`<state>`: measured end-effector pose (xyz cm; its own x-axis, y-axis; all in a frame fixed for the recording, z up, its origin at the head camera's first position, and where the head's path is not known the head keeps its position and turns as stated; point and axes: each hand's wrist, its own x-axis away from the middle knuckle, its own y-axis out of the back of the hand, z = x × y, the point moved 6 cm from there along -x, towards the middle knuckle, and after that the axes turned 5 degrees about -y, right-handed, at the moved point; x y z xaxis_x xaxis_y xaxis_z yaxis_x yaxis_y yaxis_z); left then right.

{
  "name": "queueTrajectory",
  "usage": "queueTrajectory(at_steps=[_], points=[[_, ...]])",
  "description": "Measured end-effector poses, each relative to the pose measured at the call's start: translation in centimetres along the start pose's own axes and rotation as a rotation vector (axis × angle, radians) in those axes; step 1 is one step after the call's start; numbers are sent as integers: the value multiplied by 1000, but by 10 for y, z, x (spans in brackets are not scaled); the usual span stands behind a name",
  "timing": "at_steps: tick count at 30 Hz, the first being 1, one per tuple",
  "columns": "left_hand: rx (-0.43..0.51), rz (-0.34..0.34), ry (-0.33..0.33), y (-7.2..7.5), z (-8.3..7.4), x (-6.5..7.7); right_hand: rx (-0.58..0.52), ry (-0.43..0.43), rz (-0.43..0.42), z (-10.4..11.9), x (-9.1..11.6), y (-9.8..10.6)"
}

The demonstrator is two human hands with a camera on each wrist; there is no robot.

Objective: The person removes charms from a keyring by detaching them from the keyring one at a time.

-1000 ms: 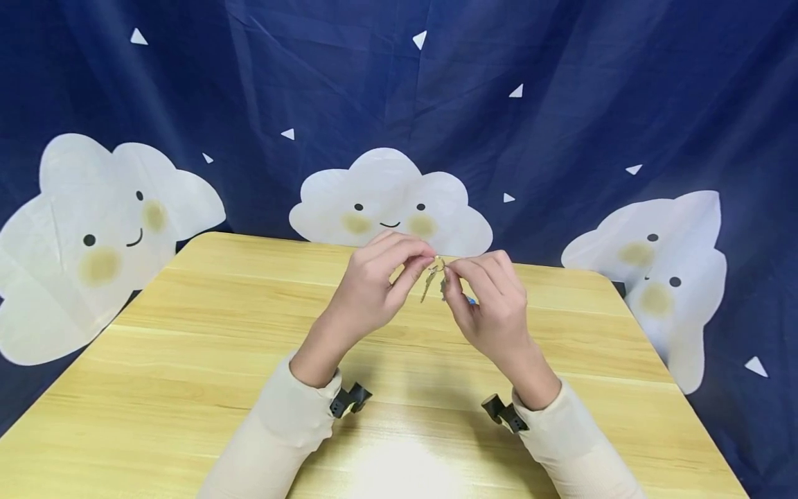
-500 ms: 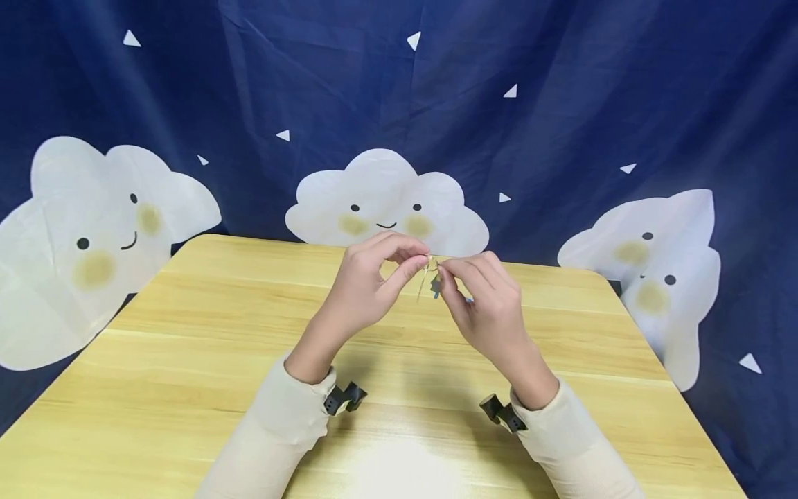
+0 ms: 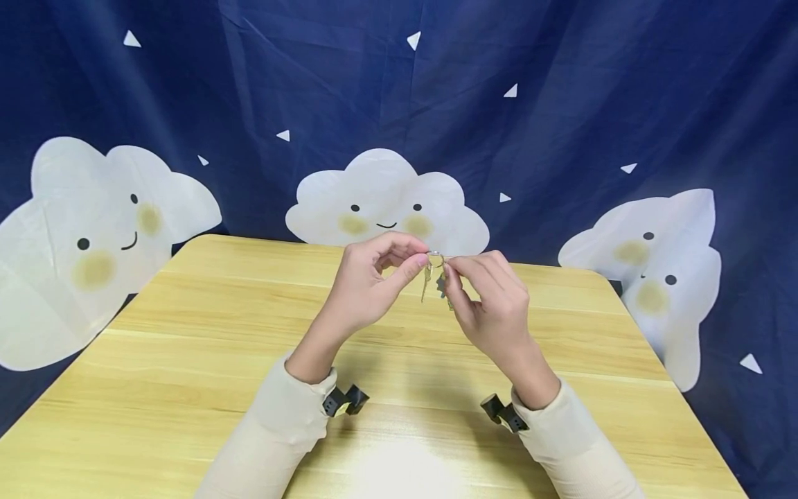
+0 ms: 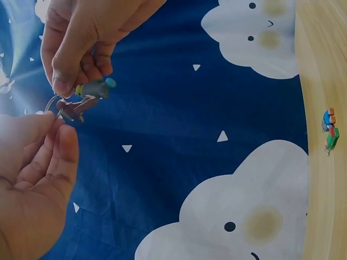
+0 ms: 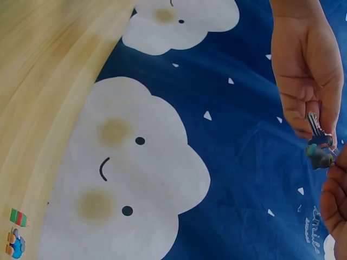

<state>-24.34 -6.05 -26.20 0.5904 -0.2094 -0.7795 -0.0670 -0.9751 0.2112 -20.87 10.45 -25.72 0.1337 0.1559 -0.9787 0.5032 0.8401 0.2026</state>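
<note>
In the head view, my left hand pinches the left side of a metal key ring between thumb and forefinger. My right hand pinches the ring's right side. Held above the table, the ring carries a key that hangs beneath the left fingertips. A small grey figure charm with a light-blue end hangs by the right fingertips in the left wrist view. The right wrist view shows the key and charm close together between both hands. Fingertips partly hide the ring.
On the wooden table lie small coloured pieces: a blue-and-orange one and a green-and-red one. The hands hide them in the head view. Behind the table hangs a dark blue curtain with cloud prints.
The ring has turned and shows more of its loop. My right hand shifted left, then back right, away from the left fingertips. The head view has shifted slightly.
</note>
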Motion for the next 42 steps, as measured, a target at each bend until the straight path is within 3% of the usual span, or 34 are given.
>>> queueTrajectory(at_steps=[9,25,30,37,42], points=[[-208,-20,-217,1,-13,-1,-10,-3,8,-1,1,-1],[-327,63,-360,-2,-23,-1,-19,17,33,0,2,-2],[-316,50,-344,-2,-23,-1,-16,25,21,0,1,-1],[-178,14,-260,-1,-19,-2,-65,5,-117,4,-1,6],[-132,26,-225,-2,-17,-1,-75,-16,-156,5,-2,9]])
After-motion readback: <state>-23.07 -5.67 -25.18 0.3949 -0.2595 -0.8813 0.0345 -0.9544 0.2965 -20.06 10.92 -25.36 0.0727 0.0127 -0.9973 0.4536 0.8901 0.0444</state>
